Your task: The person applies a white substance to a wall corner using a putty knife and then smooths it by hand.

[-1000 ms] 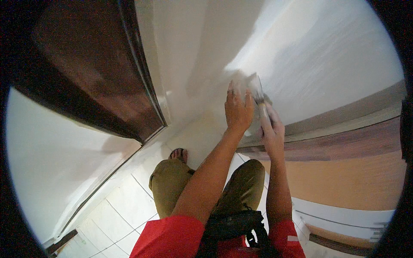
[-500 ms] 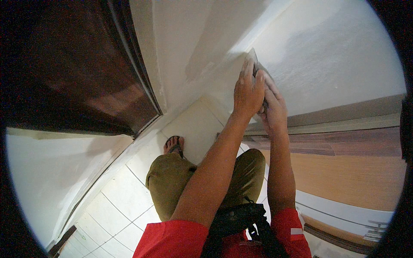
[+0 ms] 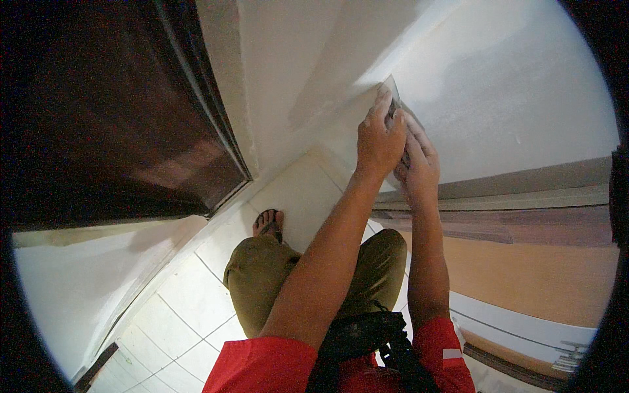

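Observation:
My right hand [image 3: 419, 157] grips a putty knife, its fingers wrapped along the handle. The grey metal blade [image 3: 392, 88] lies against the white wall [image 3: 504, 85], close to an inside corner. My left hand [image 3: 381, 137] overlaps the knife, its fingers pressed together on the back of the blade and partly hiding it. Just left of my hands, a second white wall face [image 3: 295, 65] carries a long soft shadow.
A dark brown door [image 3: 118, 105] in its frame stands at left, above a lower white wall [image 3: 72, 275]. White floor tiles [image 3: 190, 308] lie below, with my sandalled foot [image 3: 268, 223] on them. At right, a wood-toned panel [image 3: 517, 268] runs under the wall.
Over the last second both hands and the knife moved up the wall, and my left hand closed in over the blade. In the last half second they have barely shifted.

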`<act>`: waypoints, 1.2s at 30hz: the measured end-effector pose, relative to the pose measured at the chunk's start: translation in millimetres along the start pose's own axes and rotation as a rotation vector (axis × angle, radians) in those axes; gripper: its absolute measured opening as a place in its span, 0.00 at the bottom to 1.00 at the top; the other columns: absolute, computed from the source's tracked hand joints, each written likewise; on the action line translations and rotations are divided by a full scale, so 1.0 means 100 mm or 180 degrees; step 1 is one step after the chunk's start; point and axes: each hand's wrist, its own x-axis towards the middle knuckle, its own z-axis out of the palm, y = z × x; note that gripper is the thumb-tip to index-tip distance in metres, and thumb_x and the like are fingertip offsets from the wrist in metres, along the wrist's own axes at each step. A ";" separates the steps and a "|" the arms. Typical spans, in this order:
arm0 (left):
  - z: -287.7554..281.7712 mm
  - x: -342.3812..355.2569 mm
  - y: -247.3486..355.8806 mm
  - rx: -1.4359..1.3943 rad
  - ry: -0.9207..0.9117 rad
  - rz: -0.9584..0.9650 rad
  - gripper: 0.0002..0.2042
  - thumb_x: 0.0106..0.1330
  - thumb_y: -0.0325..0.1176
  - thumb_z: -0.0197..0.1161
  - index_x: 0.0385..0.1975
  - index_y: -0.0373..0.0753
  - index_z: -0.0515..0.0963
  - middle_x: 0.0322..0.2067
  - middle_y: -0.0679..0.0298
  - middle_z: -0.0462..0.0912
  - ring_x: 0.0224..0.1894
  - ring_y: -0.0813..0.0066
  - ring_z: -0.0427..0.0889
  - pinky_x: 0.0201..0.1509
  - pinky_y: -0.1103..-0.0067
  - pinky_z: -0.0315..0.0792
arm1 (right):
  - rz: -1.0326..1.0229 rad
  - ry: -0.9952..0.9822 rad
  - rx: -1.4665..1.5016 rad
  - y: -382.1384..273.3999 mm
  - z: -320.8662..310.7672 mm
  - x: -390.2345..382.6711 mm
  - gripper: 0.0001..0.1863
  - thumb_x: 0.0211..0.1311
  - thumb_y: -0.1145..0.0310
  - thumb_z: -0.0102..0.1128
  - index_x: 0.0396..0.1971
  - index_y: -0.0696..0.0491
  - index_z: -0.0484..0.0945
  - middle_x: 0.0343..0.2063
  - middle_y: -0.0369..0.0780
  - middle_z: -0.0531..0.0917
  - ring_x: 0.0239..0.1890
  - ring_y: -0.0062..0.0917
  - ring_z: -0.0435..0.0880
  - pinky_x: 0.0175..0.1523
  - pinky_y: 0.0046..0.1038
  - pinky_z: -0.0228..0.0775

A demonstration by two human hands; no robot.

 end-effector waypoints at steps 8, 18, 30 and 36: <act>0.00 -0.01 0.01 0.0074 -0.0031 0.0044 0.26 0.72 0.35 0.56 0.65 0.25 0.70 0.69 0.37 0.67 0.72 0.42 0.67 0.77 0.63 0.60 | -0.0168 0.0069 -0.0108 0.13 -0.08 0.03 0.20 0.76 0.65 0.54 0.64 0.54 0.78 0.31 0.29 0.82 0.21 0.06 0.67 0.22 0.14 0.56; -0.05 -0.02 -0.02 0.0164 -0.0036 -0.0006 0.27 0.70 0.35 0.56 0.65 0.23 0.69 0.67 0.35 0.69 0.70 0.41 0.69 0.75 0.63 0.63 | 0.0046 0.0109 -0.0158 0.05 0.01 -0.05 0.20 0.76 0.64 0.56 0.62 0.55 0.78 0.31 0.30 0.82 0.21 0.07 0.67 0.21 0.15 0.54; -0.04 0.02 -0.11 0.0258 0.0431 0.0277 0.23 0.66 0.36 0.60 0.58 0.29 0.79 0.44 0.39 0.86 0.48 0.46 0.87 0.56 0.63 0.77 | 0.0007 0.0139 -0.0041 0.20 0.03 -0.01 0.20 0.76 0.65 0.55 0.62 0.54 0.79 0.24 0.27 0.77 0.18 0.07 0.65 0.20 0.16 0.54; -0.05 0.00 -0.16 0.0408 0.0360 0.0179 0.24 0.66 0.35 0.58 0.60 0.31 0.78 0.43 0.39 0.87 0.45 0.47 0.88 0.55 0.63 0.78 | 0.0002 0.0315 -0.0096 0.22 0.13 0.01 0.20 0.77 0.65 0.55 0.63 0.54 0.79 0.24 0.27 0.78 0.18 0.07 0.65 0.20 0.17 0.54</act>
